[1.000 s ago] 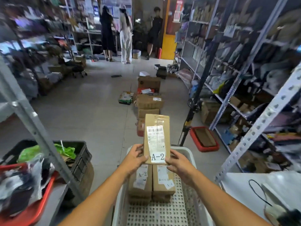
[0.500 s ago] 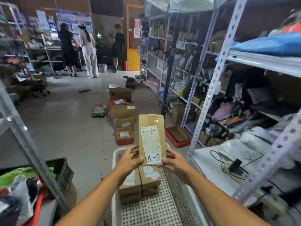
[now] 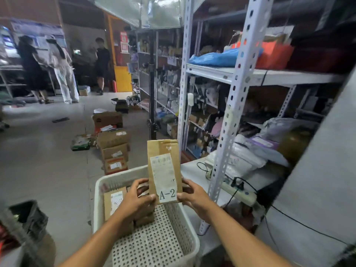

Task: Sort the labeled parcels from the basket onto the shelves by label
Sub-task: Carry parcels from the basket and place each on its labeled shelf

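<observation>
While upright, one parcel (image 3: 163,171), two hands.

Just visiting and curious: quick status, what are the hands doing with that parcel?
Left hand and right hand grip the A-2 parcel upright above the white basket. More parcels in basket. Nothing blocking the hands.

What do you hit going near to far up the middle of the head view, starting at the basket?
White basket → left hand → A-2 parcel → stacked floor boxes → yellow door.
</observation>
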